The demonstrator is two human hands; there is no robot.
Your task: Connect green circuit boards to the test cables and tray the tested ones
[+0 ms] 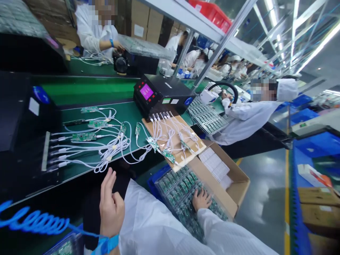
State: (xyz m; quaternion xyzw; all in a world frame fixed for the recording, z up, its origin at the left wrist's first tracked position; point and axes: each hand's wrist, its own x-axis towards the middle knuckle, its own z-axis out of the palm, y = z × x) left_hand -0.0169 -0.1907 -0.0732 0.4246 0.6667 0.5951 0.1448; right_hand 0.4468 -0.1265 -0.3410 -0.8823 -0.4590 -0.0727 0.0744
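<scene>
My left hand [111, 203] is raised before the bench edge, fingers stretched out and holding nothing, with a blue wrist strap [106, 244] on its wrist. Close above it lies a bundle of white cables [113, 150]. Green circuit boards, such as this one [83, 137], are attached to several of the cables. Lower right, my right hand [202, 200] rests with spread fingers on a clear plastic tray [170, 191] filled with rows of circuit boards. Whether its fingertips touch a single board is too small to tell.
A black tester [162, 94] with a lit screen stands behind a brown board [175, 138] carrying cables. An open carton [239, 184] of white pieces adjoins the tray. A coiled blue cord [34, 219] hangs at left. A co-worker [247, 117] sits at right; other people work beyond.
</scene>
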